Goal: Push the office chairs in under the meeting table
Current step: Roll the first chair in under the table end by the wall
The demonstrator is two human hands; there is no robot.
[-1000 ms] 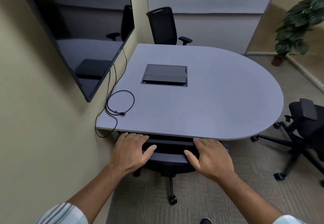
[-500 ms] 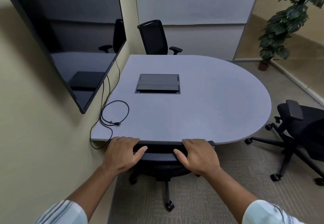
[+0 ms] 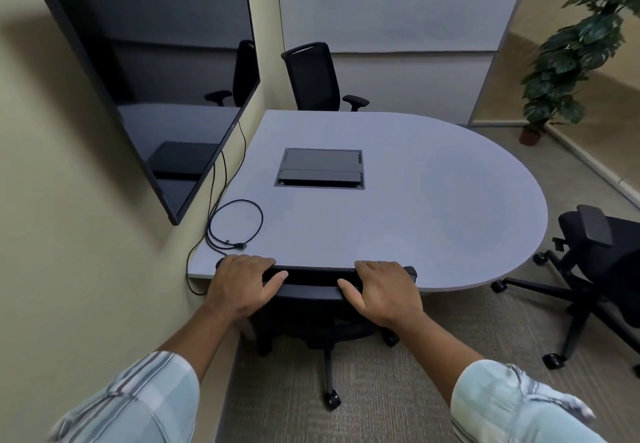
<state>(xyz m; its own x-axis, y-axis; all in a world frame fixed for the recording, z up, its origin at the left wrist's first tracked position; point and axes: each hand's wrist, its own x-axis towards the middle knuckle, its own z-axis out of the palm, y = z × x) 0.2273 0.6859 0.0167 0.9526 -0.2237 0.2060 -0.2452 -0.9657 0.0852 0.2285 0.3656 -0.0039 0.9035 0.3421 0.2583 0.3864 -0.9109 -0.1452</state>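
We stand at the near edge of the grey counter (image 3: 433, 207), both arms stretched forward. Our left hand (image 3: 242, 286) and right hand (image 3: 384, 292) rest on the top of the backrest of the near office chair (image 3: 311, 307), the fingers (image 3: 372, 266) curled over its top edge and the thumbs pressed on the near side, so both hands grip the backrest. The top of the backrest touches the counter's near edge; the seat is hidden under the counter, and only one leg of the base and a caster (image 3: 331, 399) reach out onto the carpet toward us. A second chair (image 3: 313, 77) stands at the far side, its backrest upright just behind the counter's edge. A third chair (image 3: 602, 269) stands to the right, apart from the rounded end of the counter. A black cable (image 3: 235, 224) lies coiled on the counter near the wall.
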